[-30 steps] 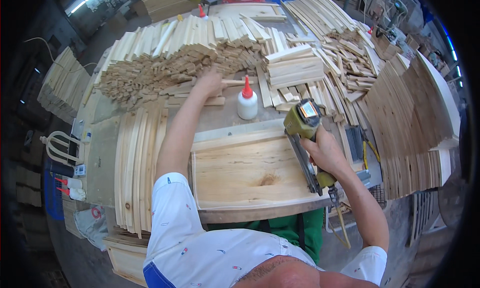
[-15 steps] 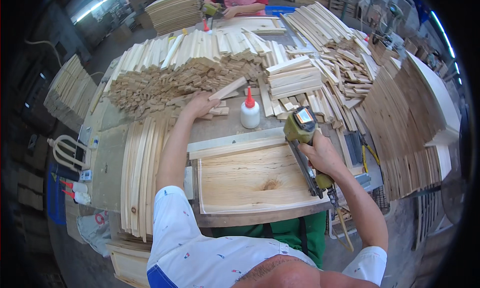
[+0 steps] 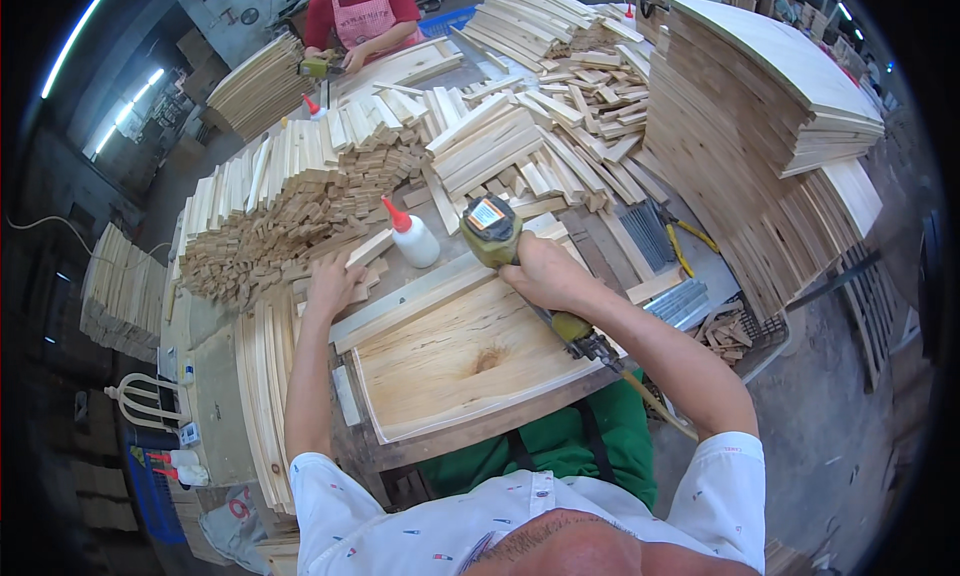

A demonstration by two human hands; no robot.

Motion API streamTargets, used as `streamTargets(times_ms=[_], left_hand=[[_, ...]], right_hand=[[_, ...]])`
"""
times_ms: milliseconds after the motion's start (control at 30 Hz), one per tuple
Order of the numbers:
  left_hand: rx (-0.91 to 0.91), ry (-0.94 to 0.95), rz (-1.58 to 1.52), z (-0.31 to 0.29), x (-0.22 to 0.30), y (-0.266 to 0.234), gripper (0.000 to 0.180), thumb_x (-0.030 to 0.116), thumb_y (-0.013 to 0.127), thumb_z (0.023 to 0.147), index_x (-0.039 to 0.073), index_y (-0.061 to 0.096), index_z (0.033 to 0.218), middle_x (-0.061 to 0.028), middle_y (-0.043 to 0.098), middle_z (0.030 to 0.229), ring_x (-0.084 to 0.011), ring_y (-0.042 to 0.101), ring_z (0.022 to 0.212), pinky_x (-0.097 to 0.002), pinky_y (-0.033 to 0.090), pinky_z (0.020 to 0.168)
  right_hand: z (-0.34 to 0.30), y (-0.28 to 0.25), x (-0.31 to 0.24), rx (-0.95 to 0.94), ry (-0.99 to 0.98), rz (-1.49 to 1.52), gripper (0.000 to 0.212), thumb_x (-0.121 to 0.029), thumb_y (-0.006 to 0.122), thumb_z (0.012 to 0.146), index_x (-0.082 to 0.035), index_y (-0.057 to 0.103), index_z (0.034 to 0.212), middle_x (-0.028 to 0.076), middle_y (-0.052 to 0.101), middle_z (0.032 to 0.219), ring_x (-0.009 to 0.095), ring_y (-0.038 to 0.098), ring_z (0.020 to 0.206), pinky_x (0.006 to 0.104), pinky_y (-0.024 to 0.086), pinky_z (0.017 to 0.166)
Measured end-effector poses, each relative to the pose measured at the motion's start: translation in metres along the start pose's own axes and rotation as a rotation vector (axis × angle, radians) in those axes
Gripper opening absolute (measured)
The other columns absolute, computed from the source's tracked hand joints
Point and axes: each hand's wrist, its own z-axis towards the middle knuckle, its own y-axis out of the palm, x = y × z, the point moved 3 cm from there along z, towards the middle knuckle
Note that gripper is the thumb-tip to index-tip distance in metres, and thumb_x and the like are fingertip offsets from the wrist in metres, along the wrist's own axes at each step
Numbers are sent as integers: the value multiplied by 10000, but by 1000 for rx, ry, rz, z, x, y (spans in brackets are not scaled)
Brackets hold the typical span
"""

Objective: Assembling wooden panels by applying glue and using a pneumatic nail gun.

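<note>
My left hand (image 3: pixel 335 284) is closed around the near end of a short wooden strip (image 3: pixel 371 248), over a few loose pieces at the front of the pile. My right hand (image 3: pixel 548 272) grips an olive-green nail gun (image 3: pixel 491 232), held at the right end of a flat wooden panel (image 3: pixel 450 351). A white line of glue follows the panel's left and near edges. Along its far edge lies a long wooden strip (image 3: pixel 425 306). Just beyond, between my hands, a white glue bottle (image 3: pixel 416 244) with a red nozzle stands on the table. The gun's tip is hidden.
Beyond my left hand is a big heap of short strips (image 3: pixel 290 201). Long strips (image 3: pixel 268 376) lie left of the panel. Tall stacked boards (image 3: pixel 740 146) rise at right, near yellow-handled pliers (image 3: pixel 692 244). Across the table a co-worker (image 3: pixel 365 21) holds a tool. An air hose (image 3: pixel 660 406) trails from the gun.
The view has swung to the right, so the table appears turned and shifted left. My left hand still has the strip and my right hand still grips the nail gun at the panel's right end.
</note>
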Motion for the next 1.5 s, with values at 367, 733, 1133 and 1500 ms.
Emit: streamTargets(times_ms=[367, 733, 1133, 1500], left_hand=[[-1, -132, -297, -17, -50, 23, 496, 187, 614, 810, 59, 565, 1287, -219, 526, 1307, -370, 465, 1239, -409, 357, 1052], [147, -224, -396, -50, -27, 35, 500, 181, 628, 840, 20, 527, 1302, -228, 526, 1314, -342, 515, 1198, -388, 382, 1037], [258, -164, -391, -72, -20, 24, 386, 105, 651, 800, 24, 622, 1176, -159, 646, 1046, -290, 611, 963, -372, 472, 864], [555, -117, -134, -63, 28, 3, 305, 53, 652, 796, 50, 649, 1101, -126, 619, 1046, -312, 572, 978, -415, 453, 879]], right_hand=[[-5, -5, -2, -11, -5, -6, 374, -199, 590, 809, 135, 543, 971, 331, 624, 908, 457, 616, 926, 476, 494, 850], [8, -18, 2, -152, 111, 61, 330, -206, 599, 798, 114, 621, 876, 212, 654, 701, 297, 663, 631, 382, 541, 624], [-76, -96, 35, -50, 312, 198, 288, -202, 606, 819, 53, 595, 954, 65, 594, 629, 138, 591, 491, 288, 483, 478], [-87, -96, 69, -19, 407, 246, 322, -211, 604, 836, 67, 563, 993, 80, 607, 681, 137, 590, 486, 279, 464, 445]])
